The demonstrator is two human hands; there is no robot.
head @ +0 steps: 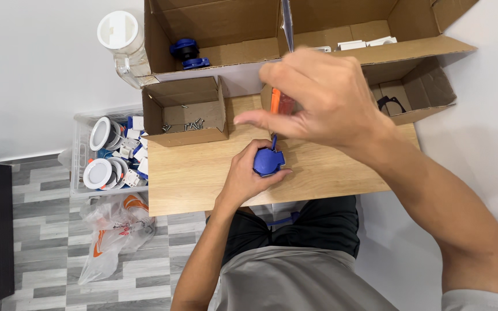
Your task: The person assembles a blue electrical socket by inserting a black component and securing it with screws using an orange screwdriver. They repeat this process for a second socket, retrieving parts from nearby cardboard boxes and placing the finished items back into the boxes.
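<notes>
Over grey plank floor [47,265], wooden tabletop [197,178]

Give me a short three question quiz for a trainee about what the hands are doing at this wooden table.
1. True or false: the left hand grips the blue part on the wooden table.
2. What does the right hand hold? A) orange-handled screwdriver B) pliers C) tape
3. Fill in: the small cardboard box beside the hands holds loose ____.

Key: 1 true. 2 A; its tip points down at the blue part. 3 screws.
</notes>
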